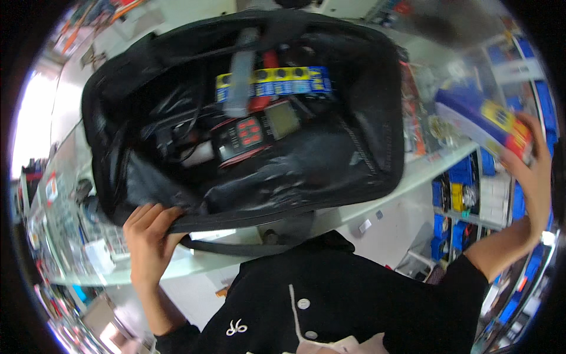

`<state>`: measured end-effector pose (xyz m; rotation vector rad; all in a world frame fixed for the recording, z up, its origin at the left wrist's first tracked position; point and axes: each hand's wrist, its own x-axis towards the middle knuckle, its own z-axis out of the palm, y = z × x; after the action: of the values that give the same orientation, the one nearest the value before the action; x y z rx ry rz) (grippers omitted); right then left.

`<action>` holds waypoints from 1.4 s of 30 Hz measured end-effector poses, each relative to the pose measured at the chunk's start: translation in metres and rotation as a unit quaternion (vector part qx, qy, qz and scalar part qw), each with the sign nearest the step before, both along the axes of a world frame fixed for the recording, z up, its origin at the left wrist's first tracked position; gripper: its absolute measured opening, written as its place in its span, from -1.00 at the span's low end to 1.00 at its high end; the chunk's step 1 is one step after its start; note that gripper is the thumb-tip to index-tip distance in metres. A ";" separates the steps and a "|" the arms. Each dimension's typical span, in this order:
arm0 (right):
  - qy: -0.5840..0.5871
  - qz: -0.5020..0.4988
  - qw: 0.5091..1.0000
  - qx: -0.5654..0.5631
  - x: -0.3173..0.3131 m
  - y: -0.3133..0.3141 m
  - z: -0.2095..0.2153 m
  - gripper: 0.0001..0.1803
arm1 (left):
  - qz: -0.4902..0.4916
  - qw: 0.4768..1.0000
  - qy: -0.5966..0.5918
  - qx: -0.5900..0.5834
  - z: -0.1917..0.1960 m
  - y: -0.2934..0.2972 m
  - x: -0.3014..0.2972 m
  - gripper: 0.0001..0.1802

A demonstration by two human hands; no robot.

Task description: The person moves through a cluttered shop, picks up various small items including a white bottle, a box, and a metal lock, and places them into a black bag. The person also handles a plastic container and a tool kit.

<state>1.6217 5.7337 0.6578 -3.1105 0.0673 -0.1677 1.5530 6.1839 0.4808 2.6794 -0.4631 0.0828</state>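
Brightness: even indoor light, fairly bright overall.
Source: strong white glow at the left rim, blown out to pure white.
Glare: pale sheen on the glass desk (424, 165) and soft highlights on the black bag (354, 147) lining.
Shadows: the bag's inside is dark, detail lost in its corners.
Blur: the right hand (533, 177) and its blue box (483, 121) are smeared; the top right is hazy.
Distortion: heavy fisheye bending, black corners round the circle.
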 end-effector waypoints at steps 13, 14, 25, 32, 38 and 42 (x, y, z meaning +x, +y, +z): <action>0.084 0.070 0.994 -0.006 0.077 -0.025 -0.129 -0.43 | 0.001 0.984 0.177 -0.015 0.026 -0.011 0.034 -0.67; 0.092 0.072 0.993 0.001 0.083 -0.022 -0.132 -0.42 | -0.010 0.990 0.141 -0.010 0.028 -0.012 0.041 -0.70; 0.115 0.134 0.981 -0.086 0.144 -0.013 -0.169 -0.36 | 0.026 0.992 0.006 0.126 -0.008 -0.074 0.156 -0.30; 0.022 0.154 0.988 0.020 0.120 -0.001 -0.142 -0.41 | 0.023 0.985 0.020 0.170 -0.010 -0.054 0.165 -0.51; 0.006 0.329 0.919 0.216 0.071 0.069 -0.122 -0.66 | -0.049 0.986 0.146 -0.063 0.018 0.015 0.104 -0.37; 0.085 0.447 0.879 0.144 0.086 0.127 -0.163 -0.60 | -0.029 0.978 0.193 -0.067 0.003 0.023 0.076 -0.45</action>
<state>1.7075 5.8611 0.4949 -2.5176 -1.1838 0.1313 1.6291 6.2066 0.4840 2.4651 -0.3929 -0.4026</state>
